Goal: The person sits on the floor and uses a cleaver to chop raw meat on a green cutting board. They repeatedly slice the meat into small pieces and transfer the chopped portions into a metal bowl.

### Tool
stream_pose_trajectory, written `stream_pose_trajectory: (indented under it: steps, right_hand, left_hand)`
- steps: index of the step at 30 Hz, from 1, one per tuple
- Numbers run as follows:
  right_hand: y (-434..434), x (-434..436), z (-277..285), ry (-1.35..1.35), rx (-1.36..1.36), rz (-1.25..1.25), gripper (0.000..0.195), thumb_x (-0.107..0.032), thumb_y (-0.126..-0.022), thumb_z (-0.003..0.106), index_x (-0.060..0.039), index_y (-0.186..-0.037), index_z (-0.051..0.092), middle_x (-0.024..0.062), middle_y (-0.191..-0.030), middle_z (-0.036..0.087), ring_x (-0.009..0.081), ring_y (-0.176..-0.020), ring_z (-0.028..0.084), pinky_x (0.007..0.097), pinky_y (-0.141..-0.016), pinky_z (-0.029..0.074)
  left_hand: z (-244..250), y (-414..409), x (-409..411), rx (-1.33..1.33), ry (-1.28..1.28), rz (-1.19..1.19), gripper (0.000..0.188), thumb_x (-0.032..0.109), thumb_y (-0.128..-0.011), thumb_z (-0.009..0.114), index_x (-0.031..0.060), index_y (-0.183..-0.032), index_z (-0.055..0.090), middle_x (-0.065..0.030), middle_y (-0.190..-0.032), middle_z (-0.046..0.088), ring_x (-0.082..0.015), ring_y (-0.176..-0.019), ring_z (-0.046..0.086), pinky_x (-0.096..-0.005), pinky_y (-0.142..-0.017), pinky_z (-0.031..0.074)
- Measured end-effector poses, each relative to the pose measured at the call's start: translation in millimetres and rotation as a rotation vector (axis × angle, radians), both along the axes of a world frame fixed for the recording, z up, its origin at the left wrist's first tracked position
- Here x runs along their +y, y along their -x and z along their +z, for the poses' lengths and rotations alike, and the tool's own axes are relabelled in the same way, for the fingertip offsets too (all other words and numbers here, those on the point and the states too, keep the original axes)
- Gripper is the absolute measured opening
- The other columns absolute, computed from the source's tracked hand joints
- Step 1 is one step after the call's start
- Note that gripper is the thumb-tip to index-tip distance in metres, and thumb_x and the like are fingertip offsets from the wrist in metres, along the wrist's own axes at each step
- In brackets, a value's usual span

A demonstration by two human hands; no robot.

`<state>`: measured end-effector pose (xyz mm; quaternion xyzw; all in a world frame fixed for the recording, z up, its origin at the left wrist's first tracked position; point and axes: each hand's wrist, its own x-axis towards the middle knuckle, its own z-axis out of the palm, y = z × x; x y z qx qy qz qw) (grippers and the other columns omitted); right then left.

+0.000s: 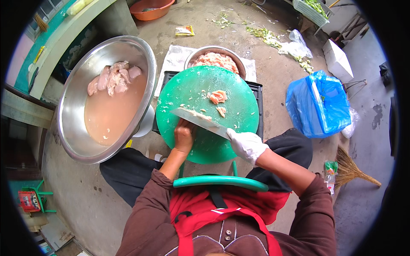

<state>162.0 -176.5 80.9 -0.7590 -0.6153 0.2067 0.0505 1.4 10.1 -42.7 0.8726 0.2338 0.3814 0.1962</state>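
My right hand (246,145), in a white glove, grips the handle of a broad-bladed knife (205,124). The blade slants over a round green cutting board (179,86), with pale scraps along its far edge. My left hand (185,136) is bare and reaches in at the near left of the board; the blade hides its fingertips, so what they hold cannot be told. Beyond the knife lie a small heap of cut raw meat (217,97) and a smaller piece (221,111). Tiny bits are scattered across the board.
Left, a large tilted steel basin (72,105) holds cloudy pinkish water and raw chicken pieces (117,78). A steel bowl (242,68) of cut meat stands behind the board. Right are a blue plastic bag (301,105), white box (338,60) and straw broom (349,169). Green plastic (221,183) curves before my apron.
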Motion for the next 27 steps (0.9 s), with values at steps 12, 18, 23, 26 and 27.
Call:
stream_pose_trajectory:
  steps: [12,18,23,26,27]
  right_hand:
    - [3,-10,38,0.201,0.061,-0.025,0.022,-0.015,-0.098,0.043,0.0012,-0.111,0.05,0.0287,-0.086,0.066,0.045,-0.081,0.068,0.0523,-0.07,0.053]
    - [4,27,-34,-0.098,0.002,0.011,0.024,-0.02,-0.102,0.042,-0.0014,-0.112,0.054,0.0267,-0.081,0.065,0.0441,-0.074,0.066,0.0523,-0.063,0.051]
    - [6,11,17,0.071,0.09,-0.025,0.024,-0.018,-0.1,0.042,0.0001,-0.11,0.053,0.0293,-0.088,0.067,0.0461,-0.082,0.067,0.053,-0.072,0.053]
    - [3,-11,38,0.17,0.087,-0.035,0.02,-0.016,-0.098,0.043,-0.0011,-0.107,0.053,0.0279,-0.081,0.066,0.0471,-0.078,0.067,0.054,-0.07,0.051]
    - [4,-11,44,0.216,0.106,-0.043,0.018,-0.015,-0.097,0.044,-0.0011,-0.105,0.053,0.0285,-0.08,0.066,0.0471,-0.077,0.067,0.0544,-0.069,0.051]
  left_hand:
    - [-4,7,-2,0.015,0.047,-0.001,0.036,0.002,-0.073,0.077,0.0077,-0.108,0.073,-0.0144,-0.114,0.07,-0.035,-0.105,0.067,-0.0413,-0.085,0.056]
    - [-11,8,2,0.035,-0.019,-0.008,0.035,0.003,-0.075,0.076,0.0088,-0.109,0.074,-0.0143,-0.111,0.072,-0.0338,-0.102,0.069,-0.0414,-0.084,0.056]
    - [-5,7,-1,0.042,0.041,0.012,0.028,0.003,-0.076,0.074,0.0085,-0.104,0.075,-0.0126,-0.11,0.071,-0.0333,-0.104,0.067,-0.0413,-0.084,0.057]
    - [3,9,-2,0.022,0.041,0.004,0.027,0.001,-0.076,0.073,0.0085,-0.102,0.075,-0.011,-0.108,0.071,-0.0328,-0.105,0.066,-0.0409,-0.084,0.057]
    - [3,11,-3,0.005,0.023,-0.006,0.027,0.001,-0.075,0.073,0.0086,-0.101,0.075,-0.0107,-0.107,0.071,-0.0326,-0.105,0.066,-0.0409,-0.084,0.057]
